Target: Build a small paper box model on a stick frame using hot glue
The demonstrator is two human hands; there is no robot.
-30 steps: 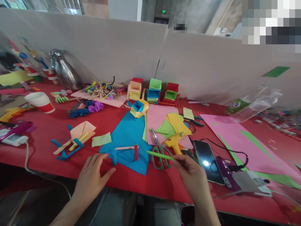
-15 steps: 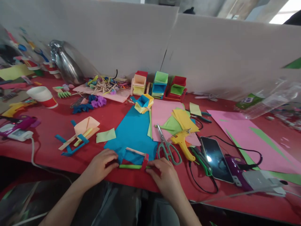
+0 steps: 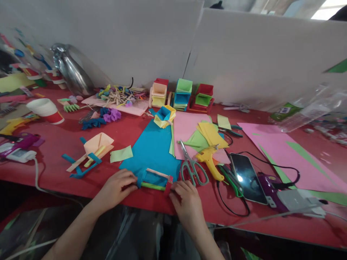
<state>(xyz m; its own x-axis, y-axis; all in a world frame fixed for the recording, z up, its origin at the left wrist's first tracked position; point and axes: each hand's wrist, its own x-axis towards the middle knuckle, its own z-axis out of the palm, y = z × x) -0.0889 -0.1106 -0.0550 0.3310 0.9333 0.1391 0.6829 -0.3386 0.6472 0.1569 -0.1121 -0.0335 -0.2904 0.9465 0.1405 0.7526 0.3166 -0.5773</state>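
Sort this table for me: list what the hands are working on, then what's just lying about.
In hand: left hand pinching blue strip; right hand pinching red roll; green stick and wooden stick between them.
Lying about: scissors, yellow glue gun, phone, paper cup, folded paper boxes.

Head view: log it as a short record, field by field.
left hand: pinches blue strip
right hand: pinches red roll
between hands: green stick, with wooden stick just behind it
under them: blue paper on red table
right of red roll: scissors, glue gun, phone
back of table: stacked paper boxes
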